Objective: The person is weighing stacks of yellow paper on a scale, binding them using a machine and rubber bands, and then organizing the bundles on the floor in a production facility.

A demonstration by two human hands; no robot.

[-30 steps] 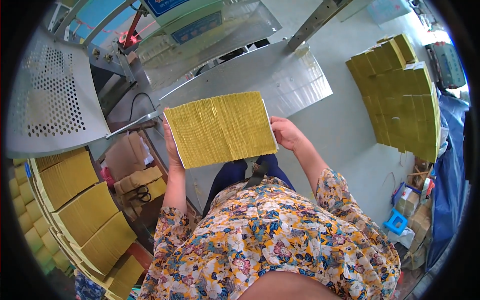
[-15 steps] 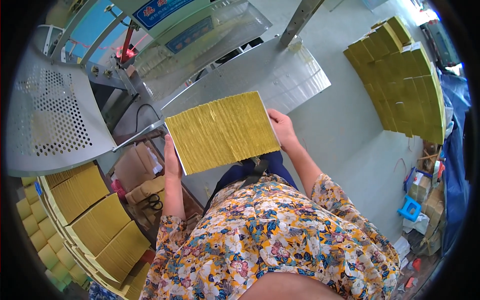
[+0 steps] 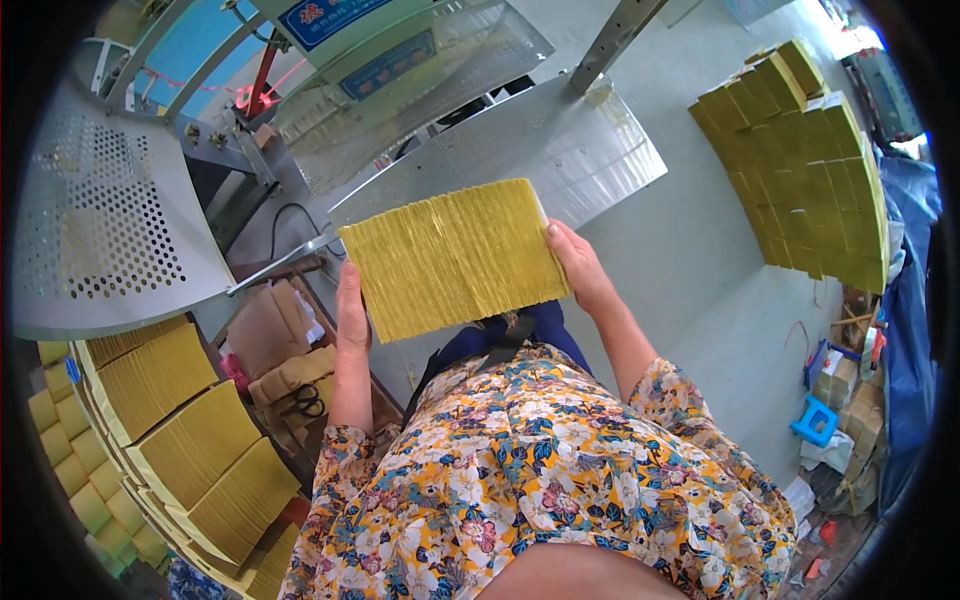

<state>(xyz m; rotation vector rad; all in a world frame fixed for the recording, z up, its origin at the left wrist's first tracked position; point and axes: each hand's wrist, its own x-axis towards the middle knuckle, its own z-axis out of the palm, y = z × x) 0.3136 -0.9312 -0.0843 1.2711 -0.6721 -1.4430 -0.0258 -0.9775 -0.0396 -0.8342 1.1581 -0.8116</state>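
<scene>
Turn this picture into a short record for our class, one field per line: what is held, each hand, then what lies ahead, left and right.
Held: gold bundle with a ridged upper face
Left hand: on the bundle's left end
Right hand: on the bundle's right end
Ahead: metal plate, beyond the bundle
Left: perforated panel, yellow stacks, scissors
Right: gold pile, blue sheet

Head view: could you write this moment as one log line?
held: gold paper bundle; left hand: on its left end; right hand: on its right end; nearby: perforated panel, black scissors
</scene>
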